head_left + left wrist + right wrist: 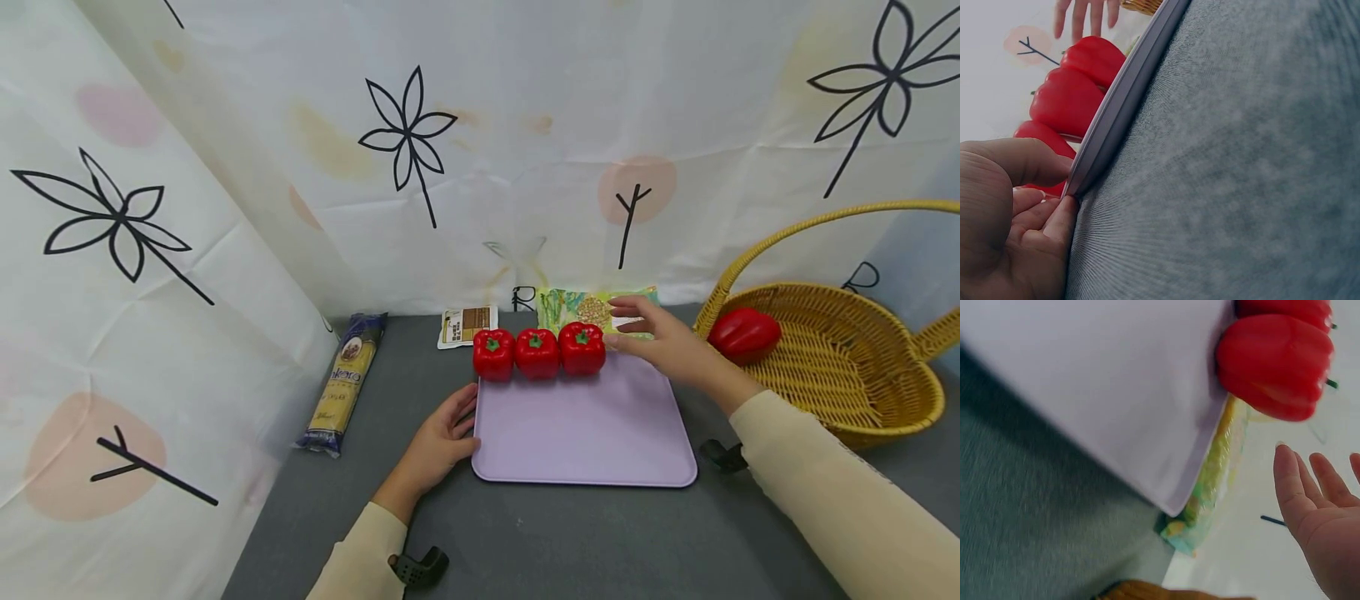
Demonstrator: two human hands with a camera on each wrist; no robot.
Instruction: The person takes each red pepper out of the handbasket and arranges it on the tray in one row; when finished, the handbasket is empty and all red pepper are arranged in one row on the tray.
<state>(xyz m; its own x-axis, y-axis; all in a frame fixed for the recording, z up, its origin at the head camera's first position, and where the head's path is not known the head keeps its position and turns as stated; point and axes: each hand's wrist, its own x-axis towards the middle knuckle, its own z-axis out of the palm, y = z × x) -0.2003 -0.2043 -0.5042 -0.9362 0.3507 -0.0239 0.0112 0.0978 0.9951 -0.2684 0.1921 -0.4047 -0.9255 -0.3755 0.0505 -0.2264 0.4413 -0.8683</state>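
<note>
Three red bell peppers (537, 354) with green stems stand in a row along the far left edge of a lilac tray (585, 433). My left hand (441, 442) is at the tray's left side; in the left wrist view its thumb (1035, 164) lies against the rim with curled fingers below, pinching the edge. Just right of the rightmost bell pepper (582, 348), my right hand (651, 337) hovers over the tray's far side with fingers extended. Nothing is in that hand, and the right wrist view shows a gap between it and the nearest pepper (1275, 365).
A yellow wicker basket (832, 367) stands at the right, holding a glossy red item (745, 335). Behind the tray lie a green patterned bag (558, 307) and a small white-brown packet (468, 325). A spaghetti pack (343, 383) lies at the left. Patterned curtains border the grey table.
</note>
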